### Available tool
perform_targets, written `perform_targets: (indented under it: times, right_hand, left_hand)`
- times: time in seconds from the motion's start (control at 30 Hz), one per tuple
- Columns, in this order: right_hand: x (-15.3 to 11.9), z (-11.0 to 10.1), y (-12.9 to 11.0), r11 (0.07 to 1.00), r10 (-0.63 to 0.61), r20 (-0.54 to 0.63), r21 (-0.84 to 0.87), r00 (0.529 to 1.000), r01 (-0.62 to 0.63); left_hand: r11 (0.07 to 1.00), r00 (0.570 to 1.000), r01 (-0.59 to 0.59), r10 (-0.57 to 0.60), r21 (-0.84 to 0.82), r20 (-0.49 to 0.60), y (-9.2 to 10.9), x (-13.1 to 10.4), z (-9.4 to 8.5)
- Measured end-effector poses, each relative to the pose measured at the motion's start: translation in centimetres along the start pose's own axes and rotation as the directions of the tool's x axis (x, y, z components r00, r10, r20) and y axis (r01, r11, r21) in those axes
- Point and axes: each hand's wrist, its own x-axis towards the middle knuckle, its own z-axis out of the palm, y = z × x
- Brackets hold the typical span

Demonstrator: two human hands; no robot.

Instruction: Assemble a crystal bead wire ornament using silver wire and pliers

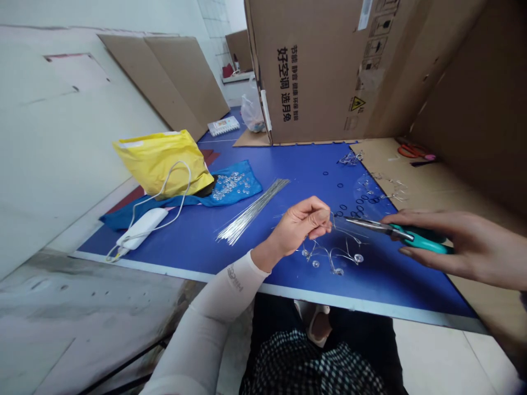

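Fingertips pressed together, my left hand (pixel 308 219) pinches a thin metal wire (pixel 334 220) whose bent end sticks out to the right. My right hand (pixel 461 247) grips needle-nose pliers (pixel 405 233) with teal handles, their tip pointing left, close to that wire. Below my left hand, curved wires with clear beads (pixel 338 271) lie on the blue table; whether they join the pinched wire I cannot tell. To the left lies a bundle of straight wires (pixel 255 211). Several black rings (pixel 360 209) are scattered beyond the pliers.
Clear beads (pixel 233 185) rest on a blue bag (pixel 251 173) beside a yellow bag (pixel 164 164). A white power strip (pixel 142 227) with its cord sits at the left edge. A large cardboard box (pixel 321 71) stands behind; orange-handled scissors (pixel 414 152) lie at right.
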Motion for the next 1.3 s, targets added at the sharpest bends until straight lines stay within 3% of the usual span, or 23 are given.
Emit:
perform_targets:
  times: [0.3,0.47,0.77,1.0,1.23,1.3]
  right_hand:
    - [0.6,1.1,-2.7,0.982,-0.182,-0.087,-0.060,0.979,0.177]
    - [0.8,0.9,-3.3,0.974,-0.218,-0.069,-0.078,0.973,0.213]
    - [-1.1,0.3,-1.7,0.984,-0.059,-0.006,-0.171,0.998,0.057]
    - [-2.3,0.7,-2.0,0.953,0.029,0.001,-0.301,1.000,-0.028]
    - [-2.0,0.5,-2.1,0.919,-0.016,0.036,-0.394,0.999,0.029]
    - [-2.0,0.5,-2.1,0.944,-0.006,-0.042,-0.331,0.999,-0.008]
  left_hand:
    - [1.000,0.997,-0.024,0.025,-0.013,0.072,-0.1,0.0,-0.2]
    - [1.000,0.996,-0.006,0.007,-0.008,0.085,0.0,-0.1,-0.3]
    - [0.994,0.996,0.068,-0.072,0.086,0.046,0.0,-0.1,-0.5]
    - [0.993,0.996,0.072,-0.076,0.092,0.044,0.2,0.0,-0.3]
    - [0.987,0.993,0.071,-0.083,0.146,0.081,0.4,0.0,-0.3]
    - [0.986,0.993,0.082,-0.093,0.147,0.074,0.5,0.0,-0.3]
